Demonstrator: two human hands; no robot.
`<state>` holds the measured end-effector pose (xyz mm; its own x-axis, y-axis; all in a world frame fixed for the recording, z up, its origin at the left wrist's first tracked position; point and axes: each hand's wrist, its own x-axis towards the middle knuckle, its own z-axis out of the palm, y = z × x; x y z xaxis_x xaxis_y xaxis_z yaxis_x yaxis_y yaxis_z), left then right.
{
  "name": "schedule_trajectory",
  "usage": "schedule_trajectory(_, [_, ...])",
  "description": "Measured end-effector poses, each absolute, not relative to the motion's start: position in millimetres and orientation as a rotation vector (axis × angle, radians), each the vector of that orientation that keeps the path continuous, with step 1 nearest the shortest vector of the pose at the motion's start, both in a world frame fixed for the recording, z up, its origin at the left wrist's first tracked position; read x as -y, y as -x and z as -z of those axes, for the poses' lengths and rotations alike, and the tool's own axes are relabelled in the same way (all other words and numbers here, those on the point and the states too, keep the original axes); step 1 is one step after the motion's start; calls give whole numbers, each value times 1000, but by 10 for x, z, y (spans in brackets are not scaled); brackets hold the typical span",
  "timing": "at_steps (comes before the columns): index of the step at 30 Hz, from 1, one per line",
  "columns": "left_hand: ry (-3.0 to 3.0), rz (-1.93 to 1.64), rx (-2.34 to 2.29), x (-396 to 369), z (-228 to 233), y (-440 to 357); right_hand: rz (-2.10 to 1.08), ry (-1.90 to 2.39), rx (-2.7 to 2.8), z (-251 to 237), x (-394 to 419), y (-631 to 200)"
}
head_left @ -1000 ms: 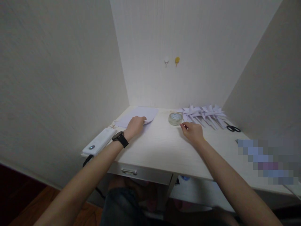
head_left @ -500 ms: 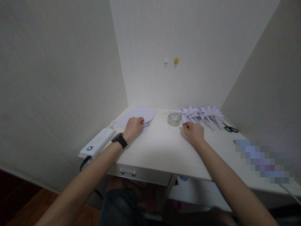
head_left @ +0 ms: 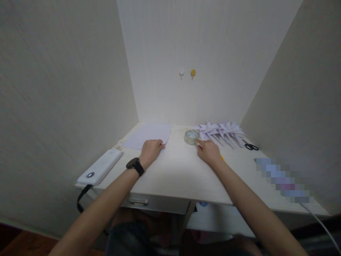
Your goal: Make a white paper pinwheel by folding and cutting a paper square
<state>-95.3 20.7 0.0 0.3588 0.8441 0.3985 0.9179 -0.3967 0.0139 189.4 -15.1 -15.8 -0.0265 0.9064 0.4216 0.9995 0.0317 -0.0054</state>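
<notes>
- L hand, watch on the wrist, lay palm-down on the near edge of the paper stack, fingers curled loosely over the sheets; pressing, not pinching, as far as I could see.
- R hand rested on the desk, fingertips right at the tape roll. Couldn't tell if it touched or gripped the roll; fingers looked half-curled, w/ something small and yellow just showing under the palm.
- Paper sat at the back-left of the desk, near the corner of the walls, flat. Long axis seemed to run from the person toward the back wall, slightly angled left; near corner rounded.
- My guess on handling: sheets are light, floppy, slide easily on the smooth top; best taken at a near corner or edge, thumb under, w/out creasing.
- Tape roll lay flat, hole up, so no real pointing direction. Prob. light, stiff, easy to take by the rim.
- Behind it, folded paper pieces fanned out, scissors further right. White power bank at the left edge, cable hanging off.
</notes>
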Motion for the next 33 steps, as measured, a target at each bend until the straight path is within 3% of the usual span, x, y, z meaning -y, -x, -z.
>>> schedule_trajectory(15, [2486, 660, 1391, -305, 197, 1011, 384, 2022, 2045, 63, -8, -1871])
schedule_trajectory(21, [2405, 438, 1506, -269, 109, 975, 391, 2283, 1785, 87, 386, -2261])
schedule_trajectory(33, [2337, 304, 1431, 74, -134, 746, 397, 2221, 1840, 219, 854, -2267])
